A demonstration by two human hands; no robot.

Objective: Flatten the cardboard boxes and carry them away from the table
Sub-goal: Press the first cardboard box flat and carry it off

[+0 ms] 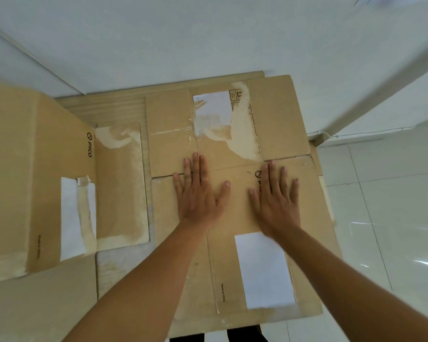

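Note:
A flattened brown cardboard box [235,149] with torn tape marks and a white label lies spread over the right part of the wooden table [104,107]. My left hand [198,191] and my right hand [274,196] rest palm-down on it side by side, fingers apart, holding nothing. At the left stands a second brown cardboard box [30,169], still upright, printed "PICO", with a white label and a loose strip of tape; one of its flaps [120,186] lies flat on the table beside it.
White walls meet in a corner behind the table. A glossy white tiled floor [386,218] lies to the right of the table. The flat box overhangs the table's near and right edges.

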